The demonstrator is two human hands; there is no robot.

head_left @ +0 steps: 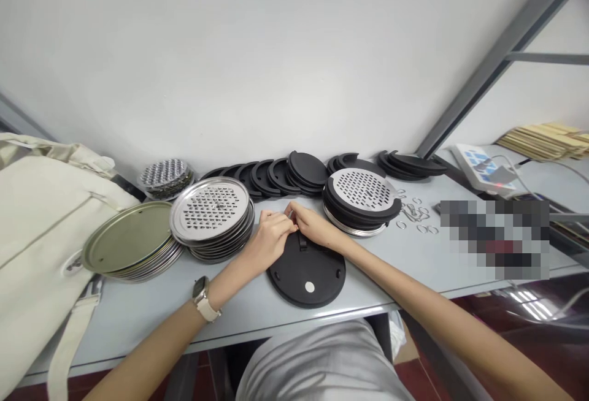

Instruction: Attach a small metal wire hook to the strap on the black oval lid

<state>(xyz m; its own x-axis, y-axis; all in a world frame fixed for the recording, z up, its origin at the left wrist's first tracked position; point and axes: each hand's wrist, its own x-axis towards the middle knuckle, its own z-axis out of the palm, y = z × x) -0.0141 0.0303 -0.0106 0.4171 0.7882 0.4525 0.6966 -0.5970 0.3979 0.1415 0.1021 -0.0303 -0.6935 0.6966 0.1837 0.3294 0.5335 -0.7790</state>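
A round black disc (294, 275) with a white dot and small slots lies flat near the table's front edge. My left hand (271, 236) and my right hand (309, 224) meet at its far edge, fingers pinched together. What they hold between the fingertips is too small to make out. To the left stands a stack of round metal grater plates (212, 210). On the right, a perforated metal plate (363, 189) rests in a black holder on top of another stack. Several metal rings (421, 229) lie loose beyond it.
Olive round trays (131, 238) are stacked at the left beside a cream bag (37, 229). Black round parts (308, 170) line the wall. A white box (483, 168) and yellowish sheets (543, 141) sit at the far right, past a grey metal post (501, 61).
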